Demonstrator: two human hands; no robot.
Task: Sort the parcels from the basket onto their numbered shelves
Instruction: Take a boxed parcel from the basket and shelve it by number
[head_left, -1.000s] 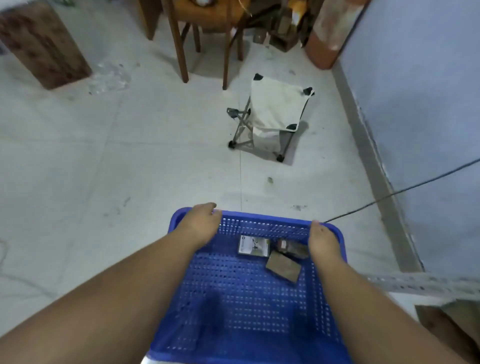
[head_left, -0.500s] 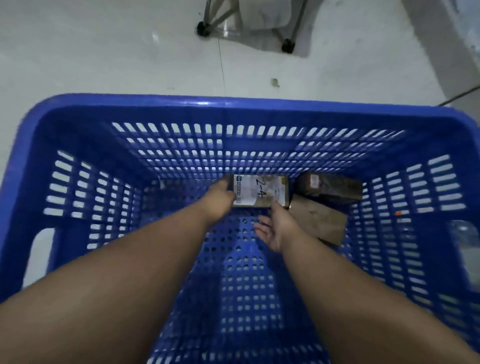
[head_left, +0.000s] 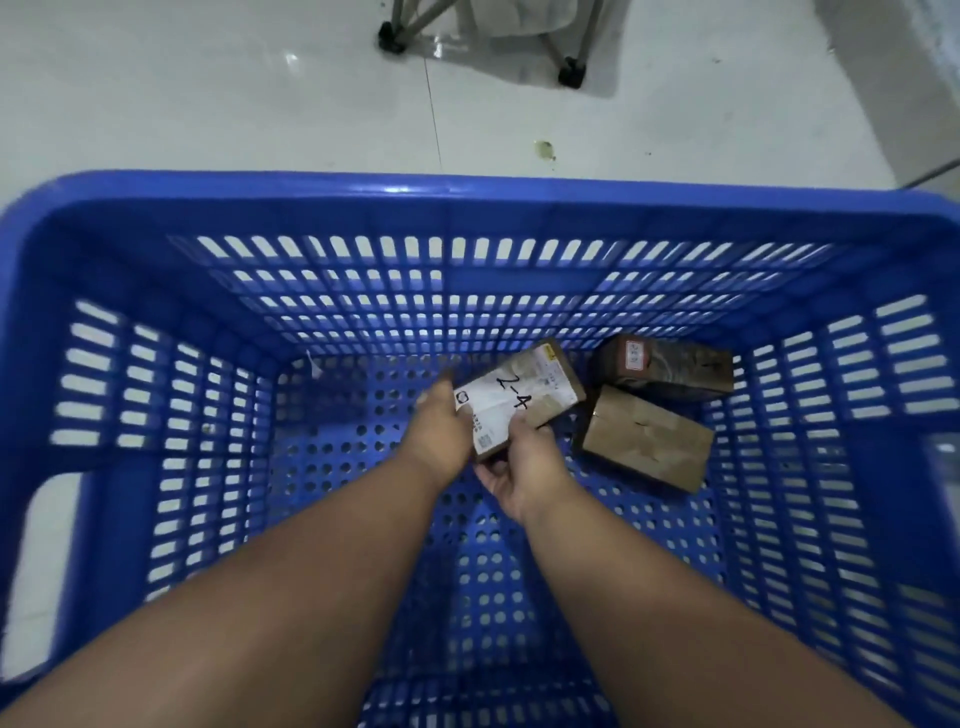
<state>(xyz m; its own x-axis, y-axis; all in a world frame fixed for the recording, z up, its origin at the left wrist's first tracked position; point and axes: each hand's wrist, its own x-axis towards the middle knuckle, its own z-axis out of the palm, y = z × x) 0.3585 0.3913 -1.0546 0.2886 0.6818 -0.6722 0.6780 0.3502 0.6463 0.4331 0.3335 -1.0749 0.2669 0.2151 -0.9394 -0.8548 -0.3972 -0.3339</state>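
Because the parcels lie at the bottom of a deep basket (head_left: 467, 202), both forearms reach down past its near rim, and the 2 hands meet on 1 box. The right hand (head_left: 524, 467) sits under the near end of the labelled parcel (head_left: 519, 400), palm turned up, its fingers curled round the lower edge and its thumb over the box's right side. The left hand (head_left: 441, 431) takes the left edge, fingers wrapped out of sight behind it. So each grip is clamped on the same parcel, which looks tipped up off the perforated floor of the basket, probably so the white label faces the person; "2-4" is handwritten on it, and that likely names the shelf it belongs on.

Just to the right, apart from either grip, a plain brown parcel (head_left: 644, 447) lies flat on the basket floor. Behind it, against the far wall, rests a darker parcel (head_left: 670, 369) with a small reddish label on its end. Beyond the basket, on the pale tiled floor (head_left: 208, 93), stand the legs of a folding stool (head_left: 569, 70). No shelves are in view.
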